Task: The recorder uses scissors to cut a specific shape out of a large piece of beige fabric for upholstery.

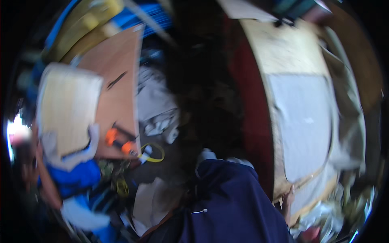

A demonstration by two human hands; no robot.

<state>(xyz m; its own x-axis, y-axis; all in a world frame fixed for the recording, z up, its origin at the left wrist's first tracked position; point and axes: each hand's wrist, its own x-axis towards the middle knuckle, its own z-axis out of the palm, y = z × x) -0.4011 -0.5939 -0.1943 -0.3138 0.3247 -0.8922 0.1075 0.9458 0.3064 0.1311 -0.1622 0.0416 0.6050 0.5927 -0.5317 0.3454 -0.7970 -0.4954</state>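
Note:
My right hand (288, 198) is at the near edge of a wood panel on the right-hand table, beside the lower corner of a pale grey fabric piece (306, 125). It touches or lies close to that edge; blur hides whether the fingers grip anything. The grey piece has rounded near corners and lies on the pale wood panel (287, 48). Loose grey-beige cloth (348, 133) hangs along the panel's far right side. My left hand does not show.
A reddish-brown board (119, 97) on the left bears an orange-and-black power tool (121, 141) and a dark slim tool (117, 80). Beside it, a person's bare arm (48, 182) reaches toward a fabric-edged panel (69, 109). Yellow hose (162, 154) and crumpled plastic (324, 216) lie nearby.

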